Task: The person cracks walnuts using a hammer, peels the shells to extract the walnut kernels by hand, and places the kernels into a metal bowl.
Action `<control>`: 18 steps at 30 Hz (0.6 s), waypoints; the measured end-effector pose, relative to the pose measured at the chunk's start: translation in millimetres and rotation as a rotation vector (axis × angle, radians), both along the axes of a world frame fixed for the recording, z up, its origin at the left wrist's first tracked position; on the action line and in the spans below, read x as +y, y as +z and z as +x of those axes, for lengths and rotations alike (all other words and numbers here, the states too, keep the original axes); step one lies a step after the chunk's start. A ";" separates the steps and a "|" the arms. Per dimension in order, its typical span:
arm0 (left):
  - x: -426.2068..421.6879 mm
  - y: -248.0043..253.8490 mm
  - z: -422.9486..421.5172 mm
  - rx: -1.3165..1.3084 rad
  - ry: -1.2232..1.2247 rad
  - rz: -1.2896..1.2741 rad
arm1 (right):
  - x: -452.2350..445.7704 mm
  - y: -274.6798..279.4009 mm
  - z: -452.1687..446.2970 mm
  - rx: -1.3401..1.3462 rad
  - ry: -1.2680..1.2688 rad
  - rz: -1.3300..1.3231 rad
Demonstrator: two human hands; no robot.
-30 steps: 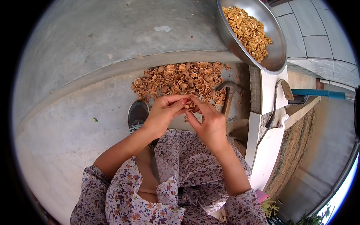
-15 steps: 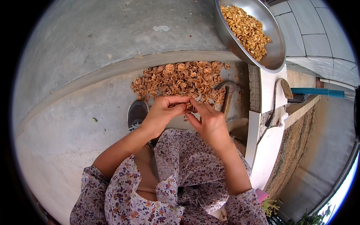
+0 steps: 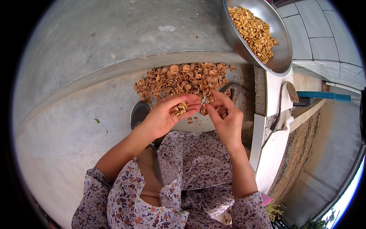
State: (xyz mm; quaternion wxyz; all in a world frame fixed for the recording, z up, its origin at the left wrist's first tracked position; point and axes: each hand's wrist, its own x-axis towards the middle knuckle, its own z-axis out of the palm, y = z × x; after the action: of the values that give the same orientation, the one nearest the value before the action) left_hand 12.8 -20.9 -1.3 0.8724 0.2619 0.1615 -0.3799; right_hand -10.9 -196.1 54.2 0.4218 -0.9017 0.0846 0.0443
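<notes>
My left hand is cupped, palm up, around walnut kernels that rest in its palm and against its fingers. Just to its right is my right hand, with thumb and forefinger spread apart. Brown shell pieces show behind its curled fingers; whether they touch the hand I cannot tell. Beyond both hands a heap of cracked walnut shells lies on the concrete floor. A hammer lies beside the heap, its handle mostly hidden by my right hand.
A steel bowl with walnut kernels stands at the upper right. Beneath it runs a white ledge holding a curved-handled tool. A blue handle extends farther right. My shoe is left of the heap.
My hands have parted: the right has moved right and spread its thumb and forefinger. My left palm has turned up, showing the kernels that were mostly hidden between the fingers.
</notes>
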 end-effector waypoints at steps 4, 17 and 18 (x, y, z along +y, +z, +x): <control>-3.1 1.7 0.5 0.082 0.013 -0.063 | 9.8 -0.4 -2.8 -0.114 0.113 0.000; -4.4 0.7 -1.3 0.121 -0.079 -0.199 | 12.6 8.8 -2.3 0.181 0.022 0.180; -3.8 -1.2 -1.4 0.100 -0.087 -0.219 | 12.4 6.9 -3.4 0.045 0.174 0.063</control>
State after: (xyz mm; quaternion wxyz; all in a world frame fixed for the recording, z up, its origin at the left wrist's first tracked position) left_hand 11.4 -24.7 -2.5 0.8694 0.1524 0.1507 -0.4452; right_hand -14.3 -183.7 61.2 0.4425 -0.8906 0.0143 0.1037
